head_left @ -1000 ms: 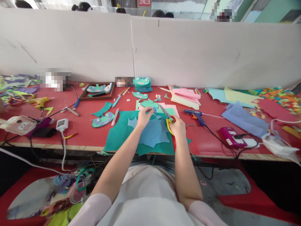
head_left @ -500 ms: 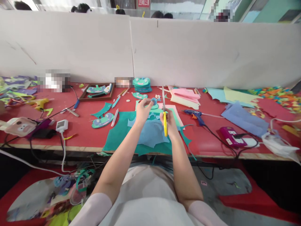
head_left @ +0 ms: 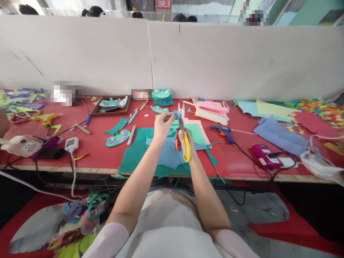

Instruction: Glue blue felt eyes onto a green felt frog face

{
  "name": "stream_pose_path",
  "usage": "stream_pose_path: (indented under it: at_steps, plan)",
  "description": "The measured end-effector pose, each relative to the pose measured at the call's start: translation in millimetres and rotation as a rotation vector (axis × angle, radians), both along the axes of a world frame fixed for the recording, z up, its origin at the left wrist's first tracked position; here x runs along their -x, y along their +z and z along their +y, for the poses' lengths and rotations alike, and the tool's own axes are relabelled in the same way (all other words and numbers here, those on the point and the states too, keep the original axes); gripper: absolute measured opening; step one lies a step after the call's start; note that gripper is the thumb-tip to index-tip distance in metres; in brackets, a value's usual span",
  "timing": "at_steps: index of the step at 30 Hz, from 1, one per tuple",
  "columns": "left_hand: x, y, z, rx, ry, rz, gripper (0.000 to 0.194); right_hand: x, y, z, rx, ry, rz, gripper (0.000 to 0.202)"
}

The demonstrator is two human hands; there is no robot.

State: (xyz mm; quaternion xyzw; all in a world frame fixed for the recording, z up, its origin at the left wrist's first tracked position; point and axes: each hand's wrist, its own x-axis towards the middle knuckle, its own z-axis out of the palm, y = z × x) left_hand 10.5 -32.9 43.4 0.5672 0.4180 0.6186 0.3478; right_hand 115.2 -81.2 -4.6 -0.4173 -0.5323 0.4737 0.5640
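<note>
Blue disc (head_left: 176, 114) sits above the middle of the red table (head_left: 94, 154), pinched between the thumb and fingers of the left hand (head_left: 163, 123). Through the head camera I see the right hand (head_left: 185, 138) grasping the scissors (head_left: 181, 125), one handle loop yellow, the other red, with the blades parted and pointing to the far side. The disc is just left of those blades; from my remote seat I cannot tell whether they touch it.

Below both hands I have a blue sheet (head_left: 170, 154) with a jagged edge, lying on a larger dark green sheet (head_left: 135, 152). Just right of and beyond the right hand, a light green sheet (head_left: 195, 132) rests on a pink sheet (head_left: 206, 138), and a curled teal strip (head_left: 212, 156) reaches toward the near edge.

On the far side I make out a stack of green faces (head_left: 162, 97), with a single green face (head_left: 160, 109) nearer. To the left lie a green face with purple eyes (head_left: 117, 138) and, beside it, a white pen (head_left: 131, 135). To the right I see a blue glue gun (head_left: 225, 133) and, nearer, a purple power strip (head_left: 264, 157).
</note>
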Motion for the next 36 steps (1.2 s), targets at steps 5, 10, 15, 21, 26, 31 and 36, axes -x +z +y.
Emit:
stream_pose_path:
  at_steps: [5,10,15,21,26,31,36]
  plan:
    - [-0.8,5.3,-3.2,0.015,-0.016,-0.027,0.010,-1.4,-1.6,1.6,-0.052,-0.011,-0.020,0.043]
    - [-0.4,6.6,-4.7,0.007,-0.014,-0.021,0.009,-3.5,-0.1,0.7,-0.090,0.028,-0.042,0.041]
    - [-0.1,4.7,-4.4,0.020,-0.011,-0.015,0.009,-4.7,-0.1,0.6,-0.091,0.046,-0.051,0.041]
    - [0.1,5.2,-4.8,0.018,-0.008,0.032,0.012,-5.5,1.4,-1.3,-0.065,0.049,-0.031,0.040]
    - [0.3,5.7,-6.0,-0.001,0.006,0.067,0.013,-4.5,4.5,-4.9,-0.050,0.053,-0.024,0.037]
    - [1.2,6.1,-6.6,0.001,0.027,0.069,0.012,-4.6,7.6,-7.5,-0.046,0.070,-0.031,0.036]
    - [1.6,5.8,-5.5,-0.014,0.028,0.063,0.012,-4.7,6.3,-7.3,-0.042,0.081,-0.017,0.039]
